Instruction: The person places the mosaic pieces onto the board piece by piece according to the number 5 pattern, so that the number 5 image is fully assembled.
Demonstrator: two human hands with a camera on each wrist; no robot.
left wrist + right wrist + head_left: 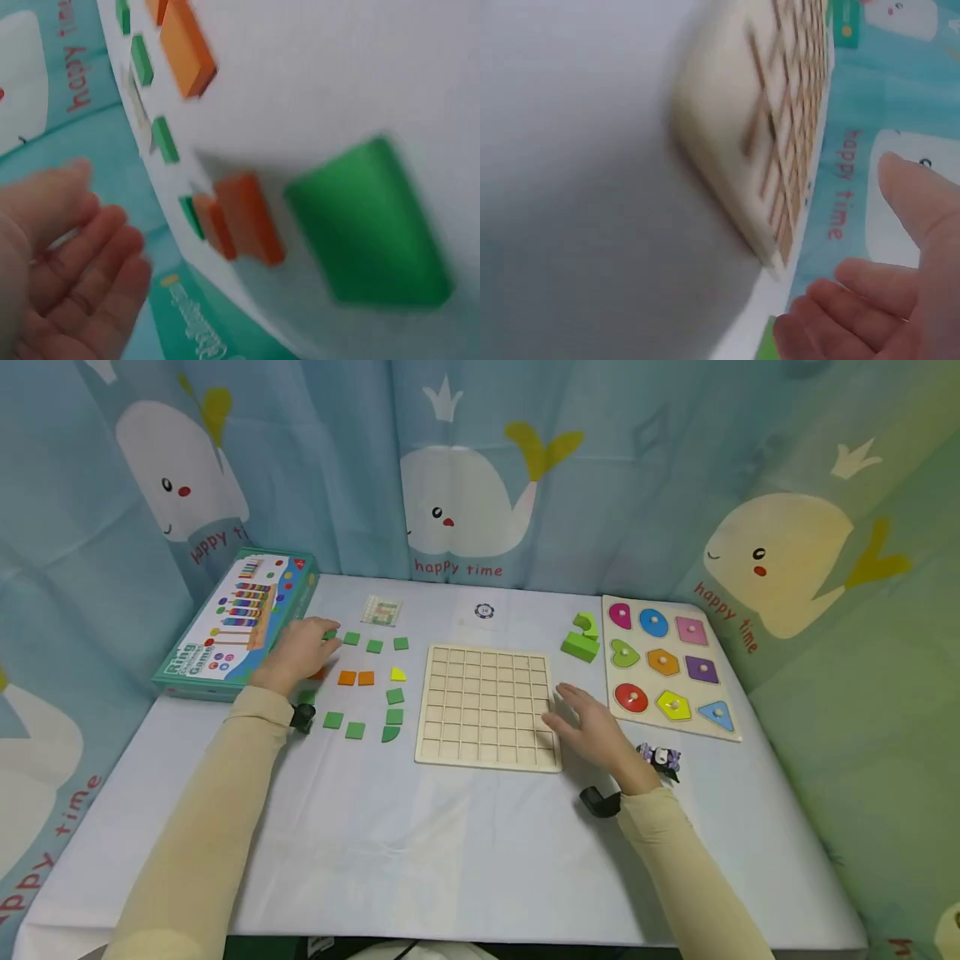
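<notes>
Head view: your left hand (pixel 300 652) hovers over the loose tiles at the table's (pixel 420 843) left side, just beside the game box (pixel 232 622). Fingers relaxed and slightly spread, grasping nothing. An orange tile (pixel 318 674) peeks out under the palm; a green tile (pixel 330 634) sits at the fingertips. Left wrist view, blurred: fingers (pixel 82 247) open, clear of the table, orange tiles (pixel 244 217) and a green tile (pixel 367 221) lying flat just beyond them.

Your right hand (pixel 592 727) lies at the grid board's (pixel 487 706) right edge, fingers straight, released, touching or nearly touching the rim; contact cannot be told. Right wrist view shows open fingers (pixel 877 300) beside the board (pixel 772 135), none curled round it.

More tiles lie between hand and board: orange pair (pixel 356 677), yellow quarter (pixel 398 674), green squares (pixel 343 724). Shape puzzle (pixel 667 664) and green blocks (pixel 582 637) lie right of the board.

Risks, judged:
- Tiles are thin and flat; a pinch from above may slip or drag neighbours.
- Left palm could sweep the hidden orange tile toward the box.
- Right hand leaning on the rim could shift the board.
</notes>
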